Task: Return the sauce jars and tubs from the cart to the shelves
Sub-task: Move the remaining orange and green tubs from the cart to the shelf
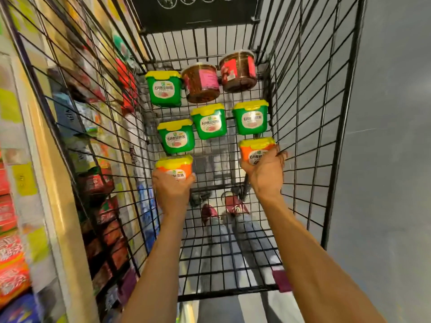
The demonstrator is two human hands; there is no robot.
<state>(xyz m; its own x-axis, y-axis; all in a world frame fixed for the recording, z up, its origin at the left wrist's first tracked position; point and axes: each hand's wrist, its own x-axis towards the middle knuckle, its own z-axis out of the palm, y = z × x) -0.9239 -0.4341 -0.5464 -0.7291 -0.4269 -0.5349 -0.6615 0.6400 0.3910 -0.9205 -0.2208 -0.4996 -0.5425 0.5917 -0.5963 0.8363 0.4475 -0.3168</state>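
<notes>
Hands reach into the black wire cart (310, 94), each gripping an orange tub with a yellow lid: the left hand (171, 190) curls round the left orange tub (175, 167), the right hand (265, 171) round the right orange tub (255, 149). Beyond them on the cart floor sit four green tubs (208, 122) and, farthest off, two dark sauce jars (201, 83). Stocked shelves (14, 252) run along the left.

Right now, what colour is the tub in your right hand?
Orange, with a yellow lid; the head view shows the tub in the right hand.
</notes>
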